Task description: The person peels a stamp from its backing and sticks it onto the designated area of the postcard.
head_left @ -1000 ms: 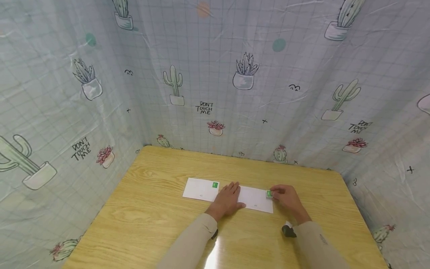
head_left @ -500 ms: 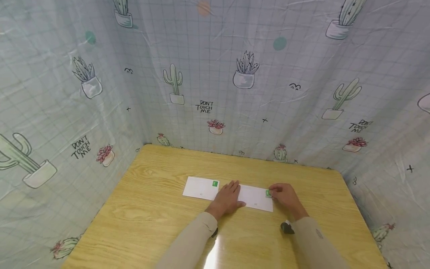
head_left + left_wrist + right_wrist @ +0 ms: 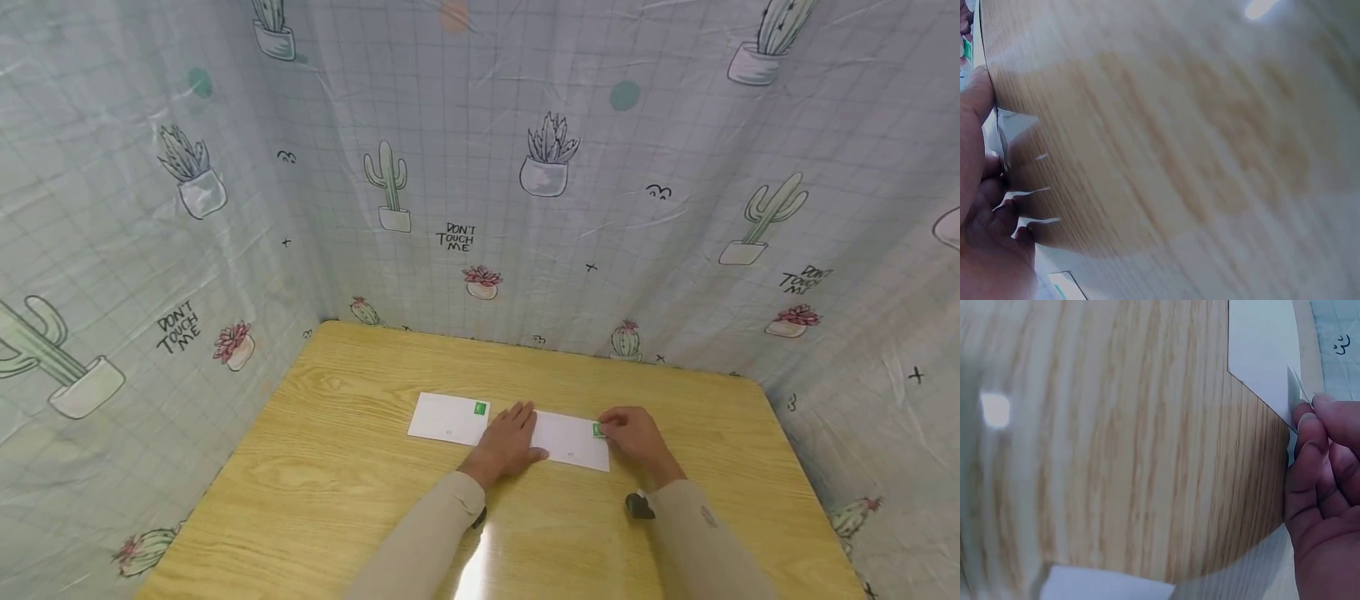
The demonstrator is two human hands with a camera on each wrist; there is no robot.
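My left hand (image 3: 508,442) rests with extended fingers across the left end of a white envelope (image 3: 562,437), its thumb near the lower edge. At that envelope's upper right corner, my right hand (image 3: 633,433) pinches a small green stamp (image 3: 597,429) between thumb and fingers. The right wrist view shows the stamp (image 3: 1298,381) almost edge-on, tilted up from the envelope's surface (image 3: 1260,344). A second white envelope (image 3: 446,419) lies left of my left hand, a green stamp (image 3: 480,408) in its upper right corner.
Both envelopes lie on a wood-grain table (image 3: 360,483). A cactus-print curtain (image 3: 480,208) surrounds its back and sides. A dark wrist camera (image 3: 639,506) shows at the right sleeve. In the right wrist view, white paper (image 3: 1104,585) lies at the bottom edge.
My right hand has shifted very slightly left with the stamp over the envelope's corner. The left hand and both envelopes have kept their places.
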